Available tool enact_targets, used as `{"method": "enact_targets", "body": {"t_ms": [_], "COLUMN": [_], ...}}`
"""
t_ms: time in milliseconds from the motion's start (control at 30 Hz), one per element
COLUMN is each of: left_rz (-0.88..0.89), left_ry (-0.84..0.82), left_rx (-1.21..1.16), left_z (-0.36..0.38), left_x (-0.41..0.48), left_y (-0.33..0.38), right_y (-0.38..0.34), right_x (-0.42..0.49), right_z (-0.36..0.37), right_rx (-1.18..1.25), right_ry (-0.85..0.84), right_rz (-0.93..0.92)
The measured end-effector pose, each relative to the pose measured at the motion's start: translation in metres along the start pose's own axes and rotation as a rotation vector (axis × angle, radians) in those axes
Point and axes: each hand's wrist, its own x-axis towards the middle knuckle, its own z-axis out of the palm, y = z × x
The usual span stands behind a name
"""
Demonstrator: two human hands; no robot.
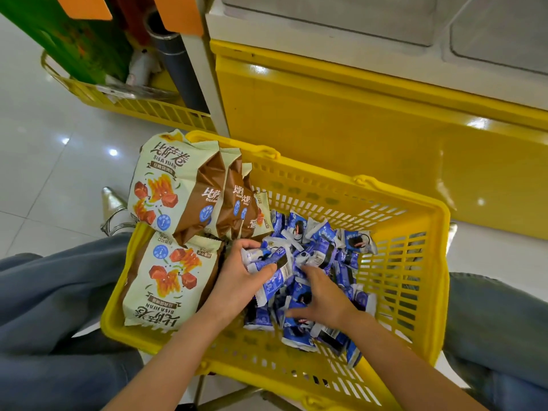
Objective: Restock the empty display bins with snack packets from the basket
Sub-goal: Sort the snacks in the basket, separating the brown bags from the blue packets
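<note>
Blue packets [314,262] were being gathered from the basket [415,200]; stocking looked barely begun.
The packets lay heaped in the basket's 3 o'clock half, big bags [166,185] at its 9 o'clock. The left hand [237,280] was curled round a few packets; the right hand [321,298], fingers spread, pressed into the heap. At 12 o'clock the bins [326,22] looked bare, so nearly all the filling seemingly remained.
</note>
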Motion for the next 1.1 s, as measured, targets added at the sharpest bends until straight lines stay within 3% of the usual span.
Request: {"method": "enact_targets", "body": {"t_ms": [233, 333, 533, 800, 933, 1033, 1100], "left_rz": [-0.076, -0.113, -0.110, -0.113, -0.122, -0.116, -0.116], "left_ry": [-0.026, -0.014, -0.057, -0.023, 0.007, 0.007, 0.014], "left_rx": [-0.232, -0.307, -0.312, -0.346, -0.334, -0.330, -0.324], "left_z": [0.000, 0.002, 0.006, 0.006, 0.008, 0.008, 0.008], "left_x": [0.001, 0.002, -0.001, 0.001, 0.001, -0.001, -0.002], "left_y": [0.002, 0.001, -0.001, 0.001, 0.002, 0.000, -0.002], "right_y": [-0.002, -0.004, 0.000, 0.015, 0.018, 0.013, 0.008], "right_x": [0.015, 0.020, 0.011, -0.008, 0.002, 0.005, 0.001], "right_z": [0.005, 0.002, -0.002, -0.063, -0.077, -0.076, -0.071], "right_rx": [-0.076, -0.094, -0.139, -0.092, -0.184, -0.254, -0.246], "right_ry": [-0.098, -0.156, -0.108, 0.199, 0.312, 0.522, 0.654], "right_rz": [0.172, 0.170, 0.154, 0.174, 0.237, 0.277, 0.182]}}
